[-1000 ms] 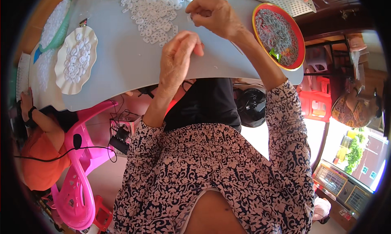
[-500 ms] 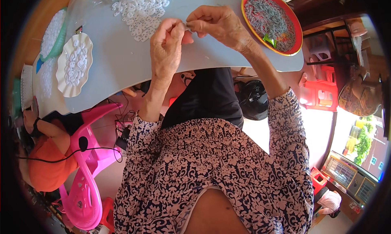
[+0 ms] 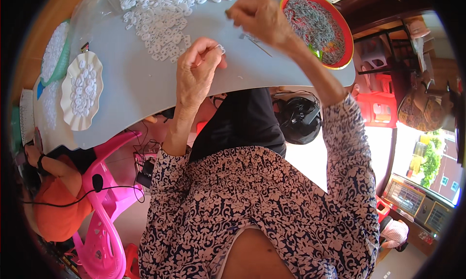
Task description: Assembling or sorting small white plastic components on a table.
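The left hand (image 3: 196, 65) pinches a small white plastic ring (image 3: 221, 48) between thumb and forefinger, just above the grey table (image 3: 145, 92). The right hand (image 3: 259, 18) is raised beside it, fingers curled closed as if on something thin, though what it grips cannot be made out. A heap of white rings (image 3: 162, 12) lies just beyond the left hand. A red-rimmed bowl (image 3: 345, 46) of grey metal pieces sits by the right wrist. A white scalloped dish (image 3: 82, 90) of rings rests far left.

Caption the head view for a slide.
Left hand pinches a small white ring over a grey table; right hand lifted.
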`<act>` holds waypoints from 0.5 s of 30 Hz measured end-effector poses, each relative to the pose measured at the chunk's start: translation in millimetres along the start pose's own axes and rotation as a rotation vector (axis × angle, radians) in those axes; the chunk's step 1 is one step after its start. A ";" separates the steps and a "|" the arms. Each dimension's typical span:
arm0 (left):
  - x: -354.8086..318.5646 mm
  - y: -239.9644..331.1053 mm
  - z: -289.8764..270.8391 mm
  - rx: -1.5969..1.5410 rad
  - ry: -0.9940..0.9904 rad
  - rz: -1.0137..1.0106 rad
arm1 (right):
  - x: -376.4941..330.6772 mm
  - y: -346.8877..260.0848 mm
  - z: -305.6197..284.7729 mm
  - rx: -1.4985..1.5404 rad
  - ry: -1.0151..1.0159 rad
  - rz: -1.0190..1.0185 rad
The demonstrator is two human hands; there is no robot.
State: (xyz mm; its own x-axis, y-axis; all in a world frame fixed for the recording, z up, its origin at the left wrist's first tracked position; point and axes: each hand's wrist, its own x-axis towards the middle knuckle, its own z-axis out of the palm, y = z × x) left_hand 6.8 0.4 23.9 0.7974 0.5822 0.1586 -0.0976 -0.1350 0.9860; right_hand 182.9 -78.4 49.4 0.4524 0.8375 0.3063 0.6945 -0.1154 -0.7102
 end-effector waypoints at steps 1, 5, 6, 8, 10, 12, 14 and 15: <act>-0.3 -1.0 -0.2 -0.020 0.003 0.008 | 10.5 14.4 -7.8 -0.185 0.109 -0.116; 0.5 -3.0 1.2 -0.110 0.016 0.020 | 31.4 23.9 -46.3 -0.416 0.082 -0.074; 0.1 -2.4 0.9 -0.115 0.010 0.021 | 34.7 28.0 -50.0 -0.422 0.083 -0.069; -1.2 -1.9 -0.6 -0.114 0.022 -0.014 | 38.1 33.9 -53.8 -0.703 -0.226 -0.195; -2.0 -2.3 -1.8 -0.118 0.023 -0.023 | 36.3 39.6 -48.0 -0.774 -0.202 -0.218; -2.0 -2.9 -2.2 -0.120 0.026 -0.032 | 34.6 46.0 -41.9 -0.842 -0.178 -0.244; -2.3 -2.5 -1.4 -0.089 0.023 -0.036 | 34.4 49.7 -36.9 -0.980 -0.227 -0.260; -2.6 -3.4 -1.8 -0.088 0.027 -0.038 | 34.3 50.3 -33.9 -0.977 -0.229 -0.263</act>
State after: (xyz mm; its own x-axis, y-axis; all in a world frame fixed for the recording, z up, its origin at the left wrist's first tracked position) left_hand 4.0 0.7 20.3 0.7850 0.6076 0.1211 -0.1204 -0.0422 0.9918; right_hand 252.3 -73.6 45.7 0.1745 0.9686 0.1771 0.9530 -0.2114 0.2171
